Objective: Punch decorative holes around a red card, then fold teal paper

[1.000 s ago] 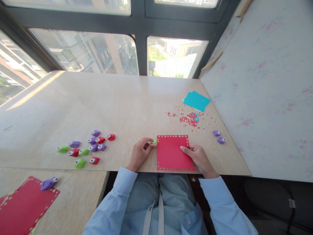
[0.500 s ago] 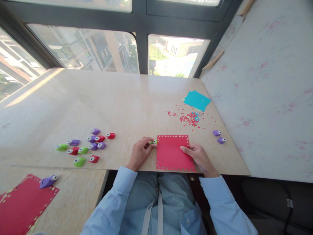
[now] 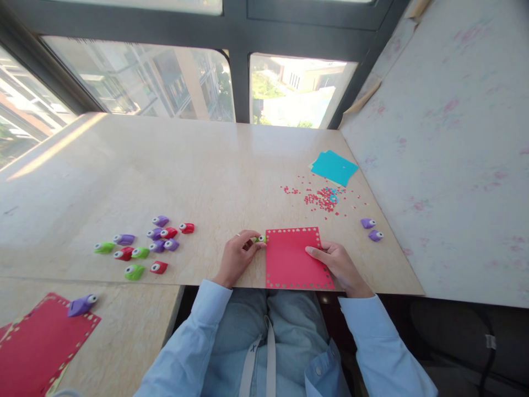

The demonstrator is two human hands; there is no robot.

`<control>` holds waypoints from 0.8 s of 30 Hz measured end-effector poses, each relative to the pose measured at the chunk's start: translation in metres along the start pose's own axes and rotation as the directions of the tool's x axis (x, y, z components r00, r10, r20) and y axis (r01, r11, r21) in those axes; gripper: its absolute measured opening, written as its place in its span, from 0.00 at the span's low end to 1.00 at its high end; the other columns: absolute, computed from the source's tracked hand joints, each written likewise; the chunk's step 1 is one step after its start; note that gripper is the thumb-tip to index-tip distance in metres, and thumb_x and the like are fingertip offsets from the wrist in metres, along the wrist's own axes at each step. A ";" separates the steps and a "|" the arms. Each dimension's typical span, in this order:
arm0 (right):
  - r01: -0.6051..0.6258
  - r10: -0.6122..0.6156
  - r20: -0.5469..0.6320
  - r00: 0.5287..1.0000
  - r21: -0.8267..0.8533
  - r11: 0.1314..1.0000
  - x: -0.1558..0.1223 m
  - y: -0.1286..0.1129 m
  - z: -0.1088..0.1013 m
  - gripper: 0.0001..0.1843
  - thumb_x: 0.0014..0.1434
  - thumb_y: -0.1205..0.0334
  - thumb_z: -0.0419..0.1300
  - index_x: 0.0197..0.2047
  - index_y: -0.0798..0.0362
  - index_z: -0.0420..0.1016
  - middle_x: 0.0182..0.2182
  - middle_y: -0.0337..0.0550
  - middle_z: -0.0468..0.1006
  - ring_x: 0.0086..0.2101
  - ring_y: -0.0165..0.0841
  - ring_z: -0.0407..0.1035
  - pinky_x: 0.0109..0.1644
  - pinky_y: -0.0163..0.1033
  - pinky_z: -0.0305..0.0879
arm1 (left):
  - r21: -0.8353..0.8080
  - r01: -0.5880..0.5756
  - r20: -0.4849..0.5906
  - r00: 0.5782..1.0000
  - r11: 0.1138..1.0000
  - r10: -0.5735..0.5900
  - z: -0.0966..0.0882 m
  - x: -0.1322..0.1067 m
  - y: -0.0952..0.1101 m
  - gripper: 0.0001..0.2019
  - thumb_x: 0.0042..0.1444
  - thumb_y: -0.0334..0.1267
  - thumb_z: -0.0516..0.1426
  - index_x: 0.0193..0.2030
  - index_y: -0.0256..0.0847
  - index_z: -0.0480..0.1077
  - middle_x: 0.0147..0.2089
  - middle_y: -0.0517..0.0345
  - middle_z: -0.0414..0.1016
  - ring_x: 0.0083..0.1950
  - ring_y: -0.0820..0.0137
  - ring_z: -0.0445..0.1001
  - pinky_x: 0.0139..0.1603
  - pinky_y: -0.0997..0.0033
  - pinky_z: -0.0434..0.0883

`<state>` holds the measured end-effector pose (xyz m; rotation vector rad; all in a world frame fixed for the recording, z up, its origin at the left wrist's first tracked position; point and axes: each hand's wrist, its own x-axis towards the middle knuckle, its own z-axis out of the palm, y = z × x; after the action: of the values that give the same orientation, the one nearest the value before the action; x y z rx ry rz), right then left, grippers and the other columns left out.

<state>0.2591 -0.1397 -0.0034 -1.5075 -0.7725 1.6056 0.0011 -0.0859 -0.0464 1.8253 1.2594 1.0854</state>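
Note:
My left hand is closed around a small green craft punch, whose white round top shows past the fingertips. The punch sits at the upper left edge of a red sheet of paper. Small cut-out shapes run along the sheet's top, right and bottom edges; the left edge below the punch looks plain. My right hand pinches the sheet's right edge, thumb on top and fingers underneath, hidden. The sheet's near edge reaches the front of the table.
Several purple, red and green craft punches stand at the left, and two purple ones at the right. Red and blue paper bits lie scattered before blue sheets. A purple punch rests on red paper at lower left.
The red sheet has shifted very slightly to the right at its lower edge, with my right hand on it. My left hand and the green punch stay nearly in place.

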 end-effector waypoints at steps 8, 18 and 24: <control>0.038 -0.039 -0.022 0.999 -0.037 0.999 0.002 0.000 0.003 0.25 0.45 0.45 0.74 0.39 0.57 0.82 0.34 0.47 0.85 0.31 0.38 0.79 0.35 0.37 0.76 | -0.008 -0.041 0.004 0.999 0.999 0.041 0.000 0.000 0.003 0.07 0.57 0.40 0.63 0.39 0.41 0.77 0.38 0.55 0.80 0.29 0.74 0.73 0.31 0.75 0.71; 0.068 -0.067 0.032 0.997 -0.054 0.996 0.008 0.007 -0.001 0.24 0.48 0.46 0.72 0.41 0.57 0.81 0.35 0.47 0.85 0.33 0.39 0.79 0.37 0.38 0.75 | -0.001 -0.050 0.013 0.999 0.999 0.050 0.000 -0.001 0.002 0.07 0.59 0.41 0.62 0.40 0.40 0.77 0.39 0.54 0.81 0.30 0.73 0.73 0.30 0.75 0.70; 0.062 -0.058 0.075 0.996 -0.055 0.997 0.013 0.009 0.001 0.24 0.48 0.46 0.72 0.42 0.56 0.81 0.36 0.47 0.85 0.35 0.39 0.79 0.39 0.39 0.75 | -0.003 -0.055 0.048 0.997 0.998 0.055 -0.001 0.000 0.003 0.08 0.61 0.42 0.60 0.41 0.41 0.79 0.42 0.52 0.81 0.36 0.71 0.77 0.31 0.75 0.71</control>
<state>0.2570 -0.1333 -0.0177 -1.4585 -0.9034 1.6142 0.0016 -0.0871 -0.0437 1.8832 1.1861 1.0656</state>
